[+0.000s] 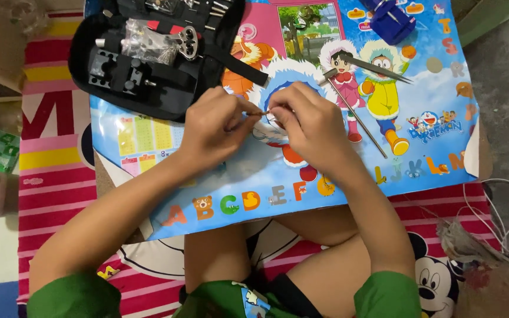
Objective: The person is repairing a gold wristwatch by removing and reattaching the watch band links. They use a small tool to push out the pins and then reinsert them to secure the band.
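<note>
Both hands meet at the centre of the frame over a colourful cartoon-printed worktop (pixel 419 147). The left hand (pixel 216 126) and the right hand (pixel 310 123) each have their fingertips pinched together on the ends of a thin, small brownish pin-like piece (pixel 260 113), held just above the worktop between the two hands; its exact kind is too small to tell.

In the upper left of the frame an open black tool case (pixel 148 88) overlaps the worktop's upper left corner, just beyond the left hand. To the right of the right hand lie a slim hammer-like tool (pixel 354 115) and dark tweezers (pixel 378 69), near but apart from the hand. A blue tool (pixel 390 20) sits at the top edge.

The worktop's lower right area and near edge lie bare. A white cable (pixel 496 206) loops on the floor at the lower right, off the worktop's edge.
</note>
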